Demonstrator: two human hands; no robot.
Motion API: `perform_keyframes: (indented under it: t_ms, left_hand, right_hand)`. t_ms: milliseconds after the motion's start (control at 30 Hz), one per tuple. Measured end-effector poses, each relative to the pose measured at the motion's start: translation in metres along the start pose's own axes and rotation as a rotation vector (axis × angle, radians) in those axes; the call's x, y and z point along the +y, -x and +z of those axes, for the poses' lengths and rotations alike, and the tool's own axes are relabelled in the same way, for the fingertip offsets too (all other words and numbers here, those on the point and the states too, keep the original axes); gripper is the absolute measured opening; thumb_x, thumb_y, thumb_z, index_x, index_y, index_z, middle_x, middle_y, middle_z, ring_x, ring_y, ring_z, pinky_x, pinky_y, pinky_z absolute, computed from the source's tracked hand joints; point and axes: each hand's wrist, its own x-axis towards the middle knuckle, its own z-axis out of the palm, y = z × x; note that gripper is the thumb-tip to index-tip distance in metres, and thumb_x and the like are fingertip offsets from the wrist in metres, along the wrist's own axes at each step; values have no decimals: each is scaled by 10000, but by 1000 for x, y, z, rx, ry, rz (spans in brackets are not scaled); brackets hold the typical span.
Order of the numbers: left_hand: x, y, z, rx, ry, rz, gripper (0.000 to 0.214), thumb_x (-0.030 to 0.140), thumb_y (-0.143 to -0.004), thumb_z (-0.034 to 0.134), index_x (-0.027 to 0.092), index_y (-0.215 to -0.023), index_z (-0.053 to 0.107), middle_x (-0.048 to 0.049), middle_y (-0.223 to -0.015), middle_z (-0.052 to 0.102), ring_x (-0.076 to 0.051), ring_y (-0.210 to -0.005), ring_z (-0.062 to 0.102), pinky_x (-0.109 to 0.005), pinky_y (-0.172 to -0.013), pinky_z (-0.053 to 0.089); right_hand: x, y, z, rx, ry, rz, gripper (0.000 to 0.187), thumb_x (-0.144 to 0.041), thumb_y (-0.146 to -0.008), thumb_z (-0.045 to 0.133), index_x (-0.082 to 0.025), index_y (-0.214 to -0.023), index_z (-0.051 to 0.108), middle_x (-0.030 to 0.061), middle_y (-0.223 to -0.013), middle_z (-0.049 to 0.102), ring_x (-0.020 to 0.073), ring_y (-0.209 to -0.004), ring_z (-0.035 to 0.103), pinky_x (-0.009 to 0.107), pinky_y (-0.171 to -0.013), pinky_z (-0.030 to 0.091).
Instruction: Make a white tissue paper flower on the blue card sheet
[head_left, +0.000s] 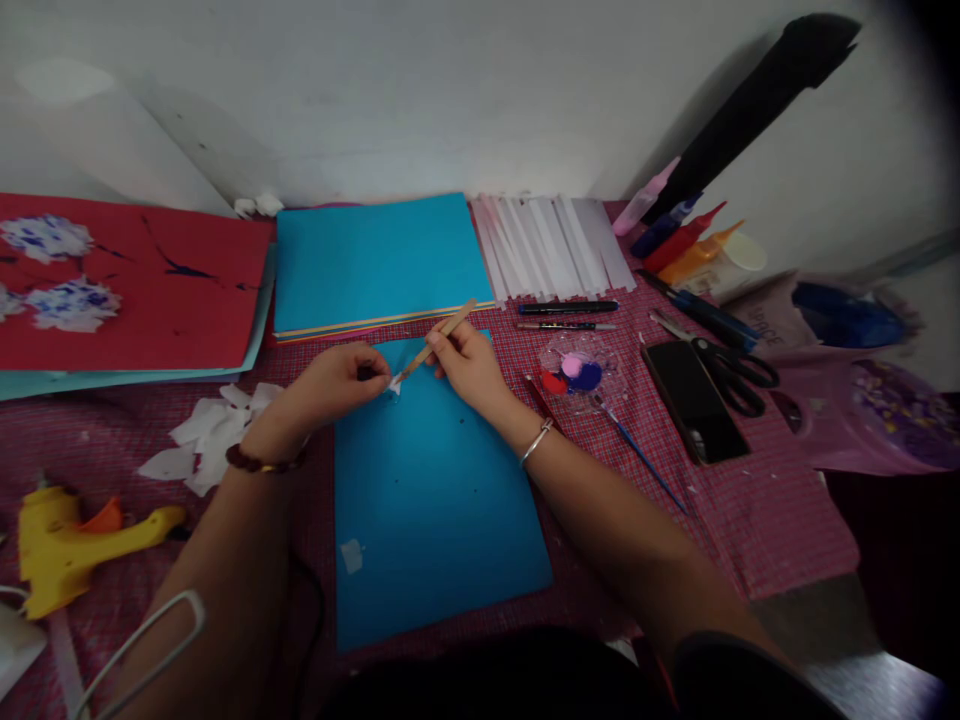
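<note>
My right hand [469, 362] is closed round a thin wooden stick [439, 343], maybe a brush handle, whose tip points down-left at a small white paper scrap [394, 386]. My left hand [341, 380] pinches that scrap from the left. Both hands hover over the top edge of a blue paper sheet [431, 500] lying on the red checked cloth. A small white bit [351, 555] sits lower on the sheet.
A stack of blue sheets [379, 262] and white paper strips [555, 245] lie behind. A paint palette [579, 368], a brush [645, 460], a phone [691, 398], scissors [724, 360] and bottles [679, 240] are right. A yellow glue gun [75, 535], white scraps [206, 435] and red painted paper [127, 285] are left.
</note>
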Motion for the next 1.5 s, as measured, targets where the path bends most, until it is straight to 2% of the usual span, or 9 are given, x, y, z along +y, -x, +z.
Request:
perform_keyframes:
  t_ms: [100,167,267,333,867,1033,1133,1267,1500]
  left_hand:
    - [2,2,-3,3,34,30,126,259,-705,547,183,-781,614,-3,-741,620,-147,-690,567,-251,-638,432]
    - [3,2,-4,3,25,97,141,245,-696,563,185,-809,623,-14,-792,624,-163,-756,580,-271,-700,443]
    - [4,1,-3,-10,-38,201,124,226,-709,557,189,-776,655,-28,-812,609,-172,-790,575,-291,-738,437]
    - [3,-1,0,4,-75,221,121,226,-721,553,191,-751,666,-30,-801,597,-171,-783,568,-294,-739,434]
    - [1,-5,8,70,-205,141,85,216,-708,521,181,-657,579,-16,-676,568,-149,-651,515,-266,-611,368]
    - [-2,-4,8,81,-165,74,85,227,-720,514,187,-672,572,2,-656,580,-134,-627,516,-244,-573,344]
    - [-3,-4,7,59,-133,50,104,246,-730,514,181,-681,579,7,-643,577,-127,-600,514,-237,-546,337]
    - [-4,-4,6,53,-91,46,115,243,-734,507,176,-691,591,12,-635,576,-124,-589,516,-231,-533,340]
    - [-4,-4,7,55,-63,60,124,245,-732,516,171,-689,605,10,-629,582,-122,-574,514,-229,-525,340]
  right_hand:
    - [1,-1,0,16,37,0,141,-340,-879,503,-201,-857,495,-36,-642,557,86,-473,500,219,-460,417]
    - [3,-1,-1,29,55,-4,139,-338,-880,503,-200,-861,499,-35,-642,560,87,-467,499,221,-460,412]
    - [5,-2,0,41,56,-18,140,-336,-876,508,-196,-860,504,-34,-638,562,90,-463,501,223,-461,405]
    - [6,-2,0,45,56,-24,136,-329,-874,510,-194,-861,507,-34,-638,565,91,-462,503,224,-467,405]
    - [3,-2,0,30,46,-3,127,-320,-877,509,-197,-846,499,-39,-632,555,85,-471,496,221,-470,411]
    - [-1,-1,0,64,-16,35,122,-312,-874,516,-194,-852,492,-42,-619,544,84,-476,491,214,-459,411]
    - [-2,0,0,36,-42,41,114,-297,-871,519,-192,-841,490,-43,-611,539,83,-484,496,209,-462,416]
    - [-1,0,1,-1,-39,17,133,-306,-863,533,-189,-813,495,-46,-598,532,78,-473,496,201,-452,413]
    - [2,-1,2,37,-56,-13,121,-305,-864,526,-189,-840,497,-47,-606,543,83,-467,500,203,-446,418]
